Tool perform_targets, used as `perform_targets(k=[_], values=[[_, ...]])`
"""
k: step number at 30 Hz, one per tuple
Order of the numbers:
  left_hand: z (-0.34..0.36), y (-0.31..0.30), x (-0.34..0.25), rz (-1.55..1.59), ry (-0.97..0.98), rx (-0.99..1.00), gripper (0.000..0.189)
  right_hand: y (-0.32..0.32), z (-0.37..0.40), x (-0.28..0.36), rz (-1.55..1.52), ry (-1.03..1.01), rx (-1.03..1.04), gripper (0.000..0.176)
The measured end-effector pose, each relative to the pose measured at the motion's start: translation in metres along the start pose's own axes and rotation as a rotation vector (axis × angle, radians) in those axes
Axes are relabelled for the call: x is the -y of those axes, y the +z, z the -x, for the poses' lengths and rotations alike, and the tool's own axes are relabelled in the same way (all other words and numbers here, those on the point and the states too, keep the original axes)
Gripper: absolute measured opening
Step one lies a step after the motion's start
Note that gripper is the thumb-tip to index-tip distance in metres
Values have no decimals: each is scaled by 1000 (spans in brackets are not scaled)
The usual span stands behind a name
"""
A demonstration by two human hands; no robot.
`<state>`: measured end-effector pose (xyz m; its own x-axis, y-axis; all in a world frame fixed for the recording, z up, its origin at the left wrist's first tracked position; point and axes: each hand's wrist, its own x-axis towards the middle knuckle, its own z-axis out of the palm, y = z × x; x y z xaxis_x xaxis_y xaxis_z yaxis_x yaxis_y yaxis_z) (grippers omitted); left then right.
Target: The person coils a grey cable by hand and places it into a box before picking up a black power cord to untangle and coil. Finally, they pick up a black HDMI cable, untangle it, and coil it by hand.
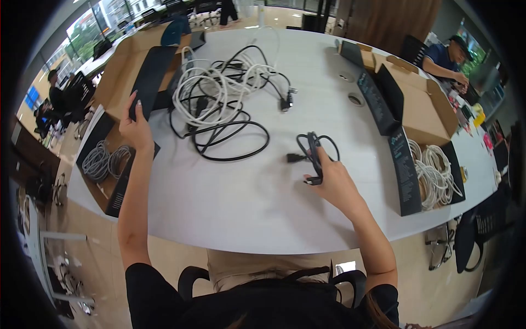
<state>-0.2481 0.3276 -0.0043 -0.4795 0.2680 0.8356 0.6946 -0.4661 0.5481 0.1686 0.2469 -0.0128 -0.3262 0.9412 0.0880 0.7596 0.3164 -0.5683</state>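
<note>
My right hand [335, 183] is closed around a short bundled black cable [313, 151], held over the middle of the table. One dark plug sticks out to its left, another below by my fingertips. On the left, my left hand [137, 129] grips the black flap [152, 74] of an open cardboard box. Below that hand an open black box [118, 194] contains coiled grey cables [98, 162]. Between my hands, towards the back, lies a tangle of white cables [211, 101] and black cables [233, 158], with connectors at its right end.
At the right stands an open black box [405, 186] with coiled white cables [435, 175] in it. Behind it are more open boxes [422, 101]. Two round cable holes [355, 99] pierce the white table [246, 214]. Another person [446, 59] sits at the far right.
</note>
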Motion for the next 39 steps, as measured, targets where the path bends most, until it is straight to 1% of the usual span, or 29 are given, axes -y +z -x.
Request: perform_targets(k=[1,2,5,6,7,8,9,10,11,12,13,14,15,16,17,18,21,23,25,27,29,30,31,33,35,36,37,38,39], values=[[3,-5,-8,8,-28,-13,19,3,-1,-3,11,-9,-19,50],[5,-11,-11,-16,-34,-35,18,4,-2,-2,111,-32,26,55],[15,-27,-11,-36,-33,-116,18,20,-4,-4,215,-55,-28,50],[19,-32,-9,-13,-19,-160,19,22,-6,-4,201,-47,-48,46],[22,-38,-9,11,-5,-201,20,20,-8,-4,172,-31,-24,46],[25,-46,-12,29,-95,-195,26,16,-11,-3,144,-14,1,46],[28,-55,-11,25,-127,-181,27,13,-14,-2,117,2,26,46],[32,-65,-10,22,-158,-169,28,12,-18,-1,139,8,67,38],[34,-73,-8,21,-186,-158,28,13,-21,-1,215,-16,48,37],[39,-77,-6,125,-155,-149,34,19,-24,-2,289,-42,29,35],[41,-81,-10,100,-135,-153,37,25,-28,-3,361,-70,11,34],[44,-82,-14,76,-112,-159,39,29,-35,-3,446,-67,-28,37],[46,-83,-17,54,-87,-165,42,32,-41,-5,476,-84,-36,36],[47,-83,-17,64,-77,-202,49,33,-48,-10,505,-100,-46,36],[47,-84,-17,55,-73,-194,49,33,-54,-12,535,-116,-57,35],[47,-86,-17,45,-71,-186,50,33,-60,-10,574,-109,-70,28],[48,-86,-24,33,-112,-192,56,33,-86,-17,662,-161,-185,24],[48,-86,-24,14,-127,-202,58,19,-110,-13,699,-144,-283,22],[45,-90,-25,31,-99,-201,58,1,-130,22,706,-153,-418,22],[40,-93,-27,74,-72,-228,57,-8,-152,70,599,-120,-501,30],[37,-96,-26,53,-64,-217,55,-3,-188,110,531,-301,-620,31],[37,-98,-26,40,-62,-209,55,5,-210,131,476,-461,-683,32],[37,-98,-26,-2,-41,-196,55,17,-232,151,418,-622,-742,33],[40,-97,-24,-85,2,-171,56,53,-274,197,392,-715,-725,30],[43,-99,-21,-163,43,-133,52,98,-318,236,373,-791,-653,20],[44,-100,-21,-199,52,-124,50,120,-335,250,360,-822,-654,19],[44,-100,-21,-234,63,-116,47,142,-349,260,348,-853,-657,17],[40,-100,-25,-328,163,-129,46,164,-364,263,384,-874,-693,16],[39,-101,-27,-325,196,-116,46,184,-377,266,420,-890,-729,15]])
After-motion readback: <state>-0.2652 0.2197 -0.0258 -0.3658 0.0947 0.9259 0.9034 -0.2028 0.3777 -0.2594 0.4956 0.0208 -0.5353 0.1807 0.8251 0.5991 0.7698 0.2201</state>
